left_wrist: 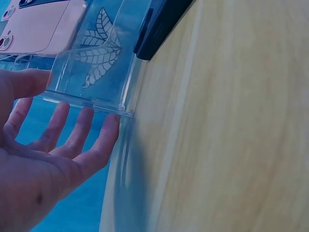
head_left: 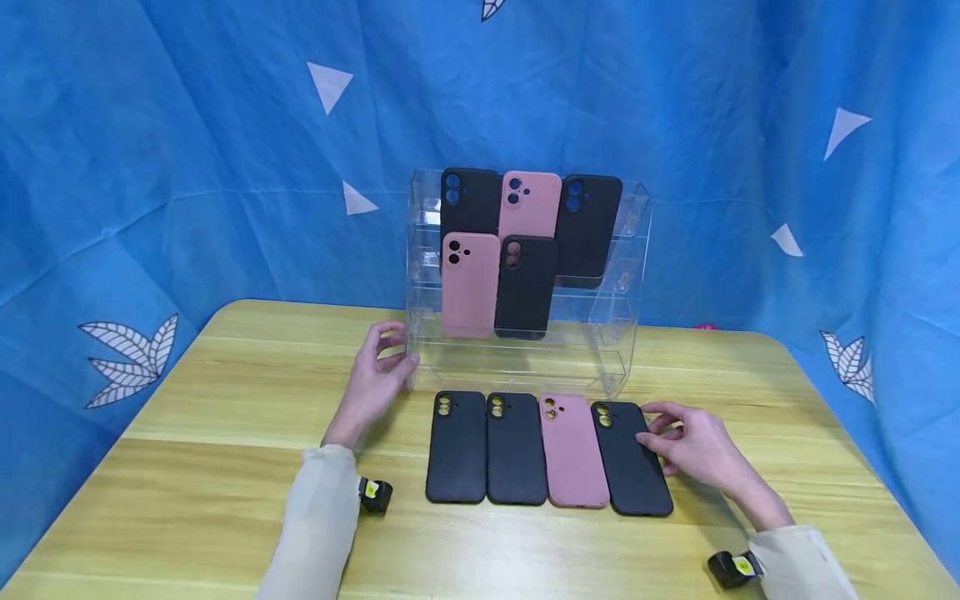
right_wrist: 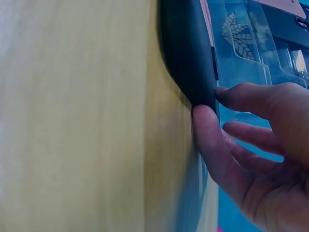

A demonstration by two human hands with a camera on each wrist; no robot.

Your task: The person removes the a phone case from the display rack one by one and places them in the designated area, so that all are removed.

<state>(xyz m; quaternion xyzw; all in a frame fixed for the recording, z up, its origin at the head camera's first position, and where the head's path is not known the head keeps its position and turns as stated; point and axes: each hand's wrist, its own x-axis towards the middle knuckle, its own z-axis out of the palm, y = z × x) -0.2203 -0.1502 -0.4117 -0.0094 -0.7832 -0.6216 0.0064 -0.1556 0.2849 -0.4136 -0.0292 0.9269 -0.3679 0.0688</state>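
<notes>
My left hand (head_left: 378, 371) holds the left side of a clear acrylic display rack (head_left: 517, 354); in the left wrist view the thumb lies across the side panel (left_wrist: 96, 72) from the curved fingers. With thumb and fingertips, my right hand (head_left: 697, 446) pinches the right edge of a black phone case (head_left: 633, 462), the rightmost of a row lying on the table; the right wrist view shows this case (right_wrist: 186, 48) edge-on. Left of it lie a pink phone case (head_left: 573, 454), a black case (head_left: 517, 454) and another black case (head_left: 456, 450).
The rack's upper tier carries a black case (head_left: 472, 204), a pink case (head_left: 528, 204) and a black case (head_left: 588, 229). Lower stand a pink case (head_left: 470, 287) and a black case (head_left: 527, 287). Behind the wooden table (head_left: 225, 417) hangs a blue cloth (head_left: 225, 125).
</notes>
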